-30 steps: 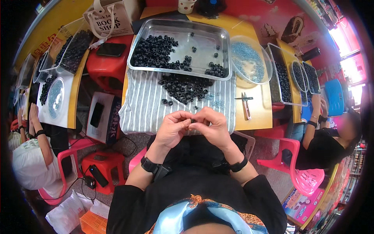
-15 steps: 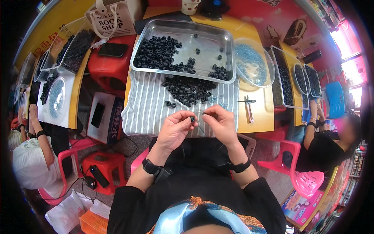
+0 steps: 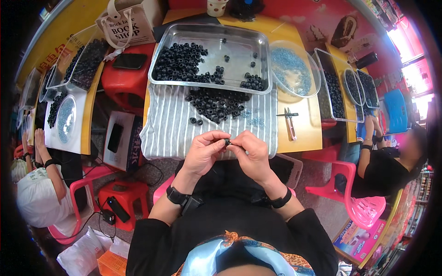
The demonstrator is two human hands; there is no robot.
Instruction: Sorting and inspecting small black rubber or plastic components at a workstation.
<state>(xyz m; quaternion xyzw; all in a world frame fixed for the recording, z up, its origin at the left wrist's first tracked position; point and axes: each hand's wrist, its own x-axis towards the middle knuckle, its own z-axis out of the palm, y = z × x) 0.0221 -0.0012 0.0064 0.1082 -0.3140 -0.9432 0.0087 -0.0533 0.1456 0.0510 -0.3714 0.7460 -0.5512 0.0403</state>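
Note:
Between the thumb and fingers of my left hand (image 3: 205,152) is a small black bead (image 3: 227,142). My right hand (image 3: 251,152) pinches at the bead's right side, its fingertips meeting the left ones; whatever it holds there is too small to make out. Both hands are just above the near edge of a grey striped cloth (image 3: 168,124). Beyond them, a heap of black beads (image 3: 220,105) lies on the cloth, with two loose ones to its left. Small clear-blue beads (image 3: 252,117) are scattered to the heap's right.
A metal tray (image 3: 221,85) of black beads stands behind the heap. Right of it is a round clear dish (image 3: 317,73) of pale blue beads. Thread snips (image 3: 290,124) lie on the yellow table (image 3: 304,140). People sit working at side tables, left and right.
My right hand has moved left, and its fingertips have come together with my left hand's at the bead. The view has shifted slightly.

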